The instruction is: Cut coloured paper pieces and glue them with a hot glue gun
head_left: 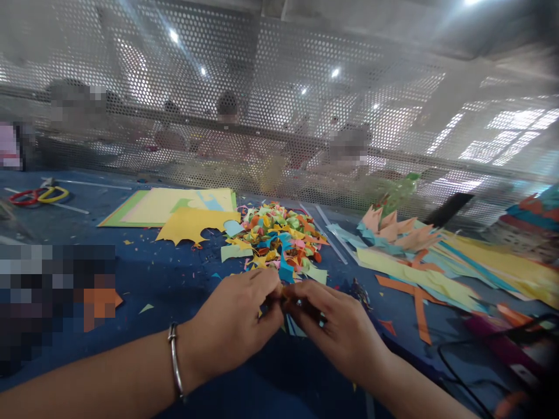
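Note:
My left hand [238, 317], with a silver bangle [175, 361] at its wrist, is closed in a pinch at the middle of the view. Fingertip to fingertip with it, my right hand [338, 323] is pinched too. Between them shows a small orange piece of paper [285, 292], mostly hidden by the fingers. Just beyond the fingertips lies a heap of coloured paper scraps [279, 233]. A yellow sheet with a scalloped cut edge [196, 224] lies left of the heap, against a stack of coloured paper [135, 209].
Scissors with red and yellow handles [39, 195] lie far left. Folded peach paper points [388, 224], pale green strips [406, 270] and an orange strip [421, 317] spread to the right, near a black cable [454, 366]. A perforated metal screen [279, 105] stands behind the blue table [174, 279].

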Action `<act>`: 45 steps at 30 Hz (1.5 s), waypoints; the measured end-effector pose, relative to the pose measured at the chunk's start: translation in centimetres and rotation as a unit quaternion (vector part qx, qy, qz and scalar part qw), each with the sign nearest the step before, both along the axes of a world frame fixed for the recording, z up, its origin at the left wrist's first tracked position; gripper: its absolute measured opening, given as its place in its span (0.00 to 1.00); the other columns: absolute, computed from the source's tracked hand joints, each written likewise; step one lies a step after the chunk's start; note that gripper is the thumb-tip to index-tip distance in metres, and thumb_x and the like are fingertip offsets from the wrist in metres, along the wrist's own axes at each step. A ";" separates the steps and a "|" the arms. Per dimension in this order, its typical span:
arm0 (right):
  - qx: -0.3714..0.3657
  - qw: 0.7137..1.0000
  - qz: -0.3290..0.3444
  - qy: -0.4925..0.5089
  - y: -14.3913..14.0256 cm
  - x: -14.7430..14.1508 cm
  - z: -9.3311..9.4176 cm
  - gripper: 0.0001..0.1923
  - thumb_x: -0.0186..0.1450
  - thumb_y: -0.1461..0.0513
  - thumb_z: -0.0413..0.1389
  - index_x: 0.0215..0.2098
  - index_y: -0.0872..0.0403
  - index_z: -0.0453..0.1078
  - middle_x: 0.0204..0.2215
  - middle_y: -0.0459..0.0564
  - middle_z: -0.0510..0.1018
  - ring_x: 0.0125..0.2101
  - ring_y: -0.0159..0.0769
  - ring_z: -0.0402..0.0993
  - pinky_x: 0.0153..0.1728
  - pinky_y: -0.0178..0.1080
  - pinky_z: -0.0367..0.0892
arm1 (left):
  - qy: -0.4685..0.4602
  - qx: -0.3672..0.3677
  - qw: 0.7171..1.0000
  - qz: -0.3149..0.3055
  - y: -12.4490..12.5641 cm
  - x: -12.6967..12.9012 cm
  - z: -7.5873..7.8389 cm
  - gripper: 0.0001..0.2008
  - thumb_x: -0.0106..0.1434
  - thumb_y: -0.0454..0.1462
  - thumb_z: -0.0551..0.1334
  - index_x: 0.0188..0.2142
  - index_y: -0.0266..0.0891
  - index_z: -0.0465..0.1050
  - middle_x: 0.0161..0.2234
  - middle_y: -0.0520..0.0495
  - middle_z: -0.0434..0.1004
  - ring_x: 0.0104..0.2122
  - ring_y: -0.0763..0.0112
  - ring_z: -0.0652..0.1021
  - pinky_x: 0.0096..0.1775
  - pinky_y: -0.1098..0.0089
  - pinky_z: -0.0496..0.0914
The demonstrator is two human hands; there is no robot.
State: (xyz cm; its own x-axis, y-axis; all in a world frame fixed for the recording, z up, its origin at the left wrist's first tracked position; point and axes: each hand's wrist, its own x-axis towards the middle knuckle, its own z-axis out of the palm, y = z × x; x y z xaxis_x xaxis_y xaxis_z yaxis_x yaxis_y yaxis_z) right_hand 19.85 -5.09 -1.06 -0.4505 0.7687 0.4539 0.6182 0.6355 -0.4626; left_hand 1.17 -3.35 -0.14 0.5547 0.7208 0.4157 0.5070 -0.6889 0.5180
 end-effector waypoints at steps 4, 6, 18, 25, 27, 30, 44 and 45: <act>-0.006 1.000 -0.002 0.030 -0.1 -0.1 -0.1 0.08 0.64 0.67 0.50 0.40 0.52 0.66 0.33 0.46 0.77 0.32 0.32 0.75 0.34 0.32 0.67 | -0.003 -0.006 1.000 0.010 0.0 0.1 0.2 0.05 0.58 0.30 0.54 0.28 0.40 0.60 0.26 0.51 0.68 0.27 0.69 0.69 0.28 0.68 0.61; -0.014 0.999 -0.009 0.035 0.0 -0.2 -0.2 0.07 0.64 0.68 0.50 0.37 0.52 0.66 0.31 0.46 0.76 0.31 0.32 0.74 0.33 0.32 0.66 | 0.016 -0.005 1.000 0.011 0.0 0.1 0.2 0.04 0.59 0.30 0.53 0.29 0.40 0.59 0.27 0.50 0.69 0.27 0.69 0.69 0.27 0.68 0.61; -0.020 0.999 0.006 0.039 -0.1 -0.1 -0.1 0.06 0.65 0.68 0.49 0.35 0.52 0.66 0.30 0.46 0.73 0.31 0.32 0.72 0.33 0.33 0.66 | 0.006 0.020 1.000 -0.006 -0.2 0.0 -0.2 0.05 0.60 0.31 0.54 0.28 0.41 0.58 0.25 0.52 0.67 0.26 0.71 0.68 0.27 0.69 0.60; -0.006 1.000 0.013 0.025 0.2 0.1 -0.3 0.06 0.67 0.66 0.49 0.36 0.52 0.67 0.30 0.47 0.74 0.31 0.33 0.72 0.33 0.35 0.66 | 0.016 0.003 1.000 0.002 0.0 0.0 -0.1 0.06 0.59 0.31 0.54 0.27 0.40 0.58 0.24 0.52 0.67 0.25 0.71 0.68 0.27 0.69 0.59; -0.005 1.000 0.019 0.018 0.3 0.1 -0.5 0.07 0.67 0.66 0.48 0.36 0.53 0.67 0.30 0.47 0.74 0.30 0.33 0.72 0.32 0.35 0.66 | 0.034 0.007 0.999 0.008 0.2 0.0 -0.1 0.06 0.59 0.31 0.54 0.27 0.40 0.58 0.24 0.52 0.67 0.25 0.70 0.68 0.27 0.68 0.59; -0.002 1.000 0.022 0.009 0.2 0.1 -0.6 0.07 0.67 0.66 0.48 0.36 0.54 0.67 0.29 0.48 0.74 0.30 0.34 0.71 0.32 0.36 0.65 | 0.040 0.010 0.999 0.004 0.2 -0.1 -0.2 0.05 0.59 0.31 0.54 0.27 0.40 0.59 0.25 0.51 0.68 0.25 0.70 0.68 0.27 0.68 0.58; -0.016 0.999 0.015 -0.029 -0.2 0.0 -0.2 0.06 0.65 0.68 0.49 0.34 0.53 0.66 0.28 0.47 0.74 0.28 0.33 0.71 0.29 0.34 0.63 | -0.016 -0.083 0.996 0.014 -0.1 0.1 -0.1 0.04 0.54 0.31 0.56 0.25 0.39 0.61 0.22 0.54 0.68 0.23 0.74 0.67 0.25 0.71 0.58; -0.016 0.999 0.018 -0.032 -0.1 0.1 -0.3 0.06 0.65 0.68 0.48 0.34 0.53 0.66 0.28 0.47 0.74 0.28 0.33 0.71 0.29 0.35 0.63 | -0.009 -0.084 0.996 0.013 -0.1 0.0 -0.1 0.04 0.53 0.31 0.56 0.24 0.40 0.61 0.22 0.54 0.68 0.23 0.74 0.67 0.25 0.72 0.58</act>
